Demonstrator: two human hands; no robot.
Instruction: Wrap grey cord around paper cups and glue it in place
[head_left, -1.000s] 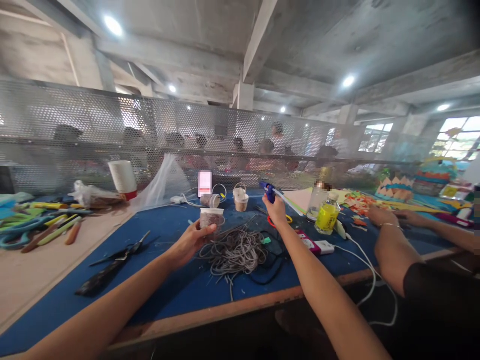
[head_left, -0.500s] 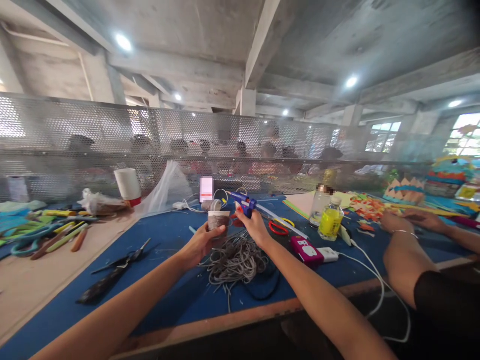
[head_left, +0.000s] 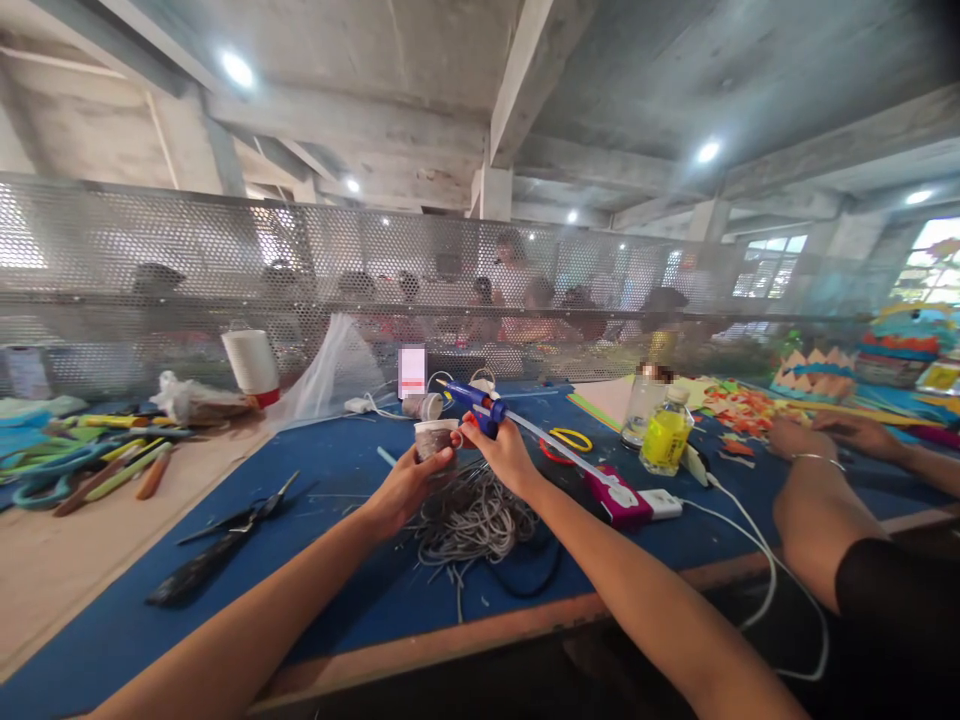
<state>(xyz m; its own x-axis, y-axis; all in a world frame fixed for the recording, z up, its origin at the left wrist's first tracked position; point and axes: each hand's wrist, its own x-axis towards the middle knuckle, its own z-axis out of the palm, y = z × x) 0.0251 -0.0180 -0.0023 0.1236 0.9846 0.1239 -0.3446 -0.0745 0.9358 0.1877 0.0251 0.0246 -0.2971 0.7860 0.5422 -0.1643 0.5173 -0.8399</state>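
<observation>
My left hand [head_left: 401, 487] is curled around a small cup [head_left: 435, 438], thumb across its near side, fingers wrapped behind; the cup is lifted just above the blue table [head_left: 352, 590], near the middle. My right hand [head_left: 504, 452] is clenched on the grip of a blue glue gun [head_left: 477, 405], nozzle pointing far-left, just over the cup's rim. Whether the nozzle touches the cup I cannot tell. The two hands sit close together, almost touching.

Below both hands: one tangled heap of grey cord [head_left: 471, 515] lying on the table.

Counts, as far as I can see:
- one black pair of scissors [head_left: 219, 538], near left
- one yellow-and-red pair of scissors [head_left: 563, 442], right of the gun
- two small cups [head_left: 421, 405] standing further off, behind the one I hold; one partly hidden
- one yellow bottle [head_left: 665, 435] and one clear jar [head_left: 643, 405] just beside it, right
- one pink device [head_left: 615, 495] with a white plug [head_left: 663, 503] and cable
- one white cup with a red base [head_left: 252, 366], far left

A co-worker's arm [head_left: 814, 500] with a bracelet rests at the right, hand flat among paper scraps [head_left: 739, 410]
</observation>
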